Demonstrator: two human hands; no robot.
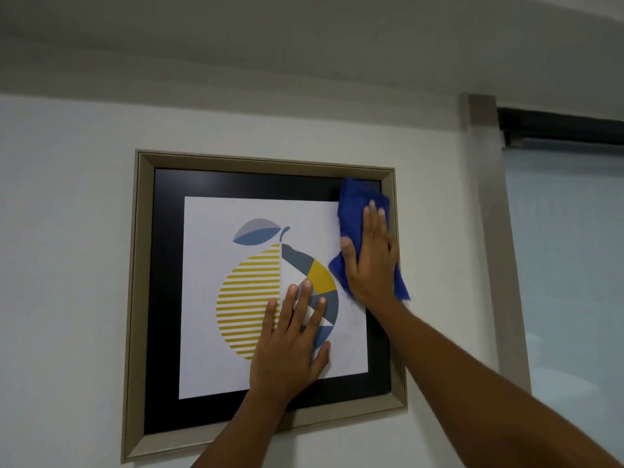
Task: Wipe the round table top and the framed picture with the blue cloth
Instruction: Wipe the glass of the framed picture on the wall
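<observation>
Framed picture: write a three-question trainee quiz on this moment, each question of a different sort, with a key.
1. True or false: the right hand presses the blue cloth against the framed picture.
2. The left hand is: A) holding a spray bottle; B) lying flat on the picture; C) out of view.
3. Fill in: the cloth sits near the picture's upper ____ corner.
Key: 1 true; 2 B; 3 right.

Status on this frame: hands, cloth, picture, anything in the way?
Right hand flat, pressing cloth on upper right of picture. Left hand flat on its lower middle. No obstruction seen.
</observation>
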